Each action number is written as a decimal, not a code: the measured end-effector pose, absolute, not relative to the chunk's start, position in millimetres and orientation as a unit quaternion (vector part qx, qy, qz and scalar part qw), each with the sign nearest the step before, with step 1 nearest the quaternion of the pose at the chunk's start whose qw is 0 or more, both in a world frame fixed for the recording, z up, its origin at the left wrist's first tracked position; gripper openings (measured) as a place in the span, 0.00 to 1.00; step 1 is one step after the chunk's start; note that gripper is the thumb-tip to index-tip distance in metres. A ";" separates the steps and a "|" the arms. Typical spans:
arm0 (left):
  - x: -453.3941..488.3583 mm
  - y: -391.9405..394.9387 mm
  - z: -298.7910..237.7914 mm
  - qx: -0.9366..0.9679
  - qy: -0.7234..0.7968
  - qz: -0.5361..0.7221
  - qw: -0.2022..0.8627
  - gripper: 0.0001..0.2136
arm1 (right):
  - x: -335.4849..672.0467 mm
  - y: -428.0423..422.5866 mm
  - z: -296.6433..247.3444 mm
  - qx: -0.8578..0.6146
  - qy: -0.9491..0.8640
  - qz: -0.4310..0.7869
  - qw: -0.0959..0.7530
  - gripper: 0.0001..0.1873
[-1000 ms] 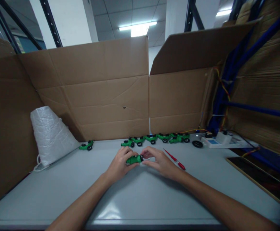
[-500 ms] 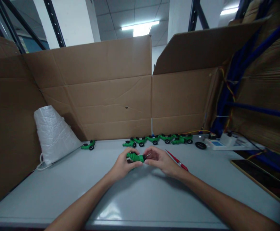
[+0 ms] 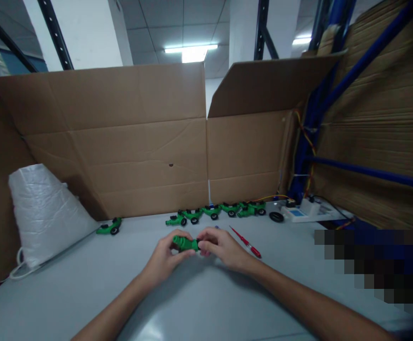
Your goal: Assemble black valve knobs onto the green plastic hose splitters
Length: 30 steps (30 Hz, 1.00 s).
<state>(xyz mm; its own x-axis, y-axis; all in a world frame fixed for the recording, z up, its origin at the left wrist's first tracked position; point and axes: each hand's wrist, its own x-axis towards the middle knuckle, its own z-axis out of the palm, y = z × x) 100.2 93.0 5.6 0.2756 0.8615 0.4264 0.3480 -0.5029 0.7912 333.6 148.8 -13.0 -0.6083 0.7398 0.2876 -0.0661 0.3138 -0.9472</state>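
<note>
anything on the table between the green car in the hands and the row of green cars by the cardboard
Nothing visible. Left hand and right hand grip the green car; only bare table separates it from the row of green cars. The red screwdriver lies off to the right.

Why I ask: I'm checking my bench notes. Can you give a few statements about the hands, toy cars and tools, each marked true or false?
1. The left hand and right hand both grip one green toy car. True.
2. The red screwdriver is in the left hand. False: it lies on the table, right of the right hand.
3. A row of green toy cars stands along the cardboard wall. True.
4. The white bag sits at the table's right end. False: it sits at the left.
</note>
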 end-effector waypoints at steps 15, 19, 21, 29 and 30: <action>95.8 93.7 8.0 0.785 0.442 0.401 0.165 0.10 | 327.2 155.5 -24.2 -0.257 -0.731 0.563 0.288 0.30; 98.0 92.5 11.0 0.777 0.441 0.409 0.187 0.11 | 325.8 158.8 -23.7 -0.268 -0.741 0.524 0.324 0.31; 101.1 91.2 12.2 0.779 0.436 0.404 0.200 0.11 | 325.2 161.5 -22.7 -0.277 -0.729 0.517 0.353 0.30; 98.1 98.8 8.5 0.745 0.460 0.438 0.204 0.13 | 325.6 160.4 -20.6 -0.265 -0.705 0.569 0.331 0.24; 96.5 100.4 7.6 0.739 0.464 0.444 0.203 0.13 | 325.7 159.5 -21.2 -0.258 -0.710 0.570 0.322 0.24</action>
